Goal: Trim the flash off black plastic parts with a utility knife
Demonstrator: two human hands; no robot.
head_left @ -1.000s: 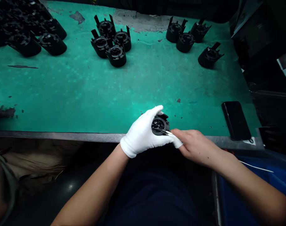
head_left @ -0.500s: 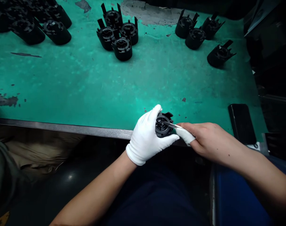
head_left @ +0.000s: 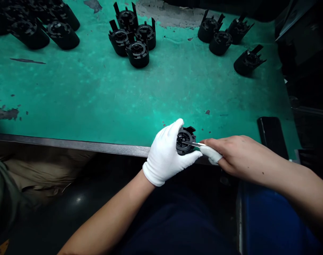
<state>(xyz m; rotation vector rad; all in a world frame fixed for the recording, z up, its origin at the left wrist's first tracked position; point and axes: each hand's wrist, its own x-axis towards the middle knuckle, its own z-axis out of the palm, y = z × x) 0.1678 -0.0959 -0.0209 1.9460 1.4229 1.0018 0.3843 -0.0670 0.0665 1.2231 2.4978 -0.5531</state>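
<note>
My left hand (head_left: 165, 156), in a white glove, is wrapped round a round black plastic part (head_left: 185, 140) at the near edge of the green table (head_left: 97, 95). My right hand (head_left: 227, 154), bare except for a white cover on one finger, pinches a thin metal blade (head_left: 195, 144). The blade's tip rests on the face of the black part. Much of the part is hidden behind the gloved fingers.
Groups of similar black parts stand at the back: a cluster (head_left: 133, 37) in the middle, another (head_left: 220, 33) to the right, a pile (head_left: 36, 24) at far left. A dark phone (head_left: 273, 136) lies at the table's right front corner. A blue bin (head_left: 270, 226) sits below right.
Over the last second the view shifted and both hands with the part moved slightly right and up. In the last half second they have hardly moved; the blade stays on the part.
</note>
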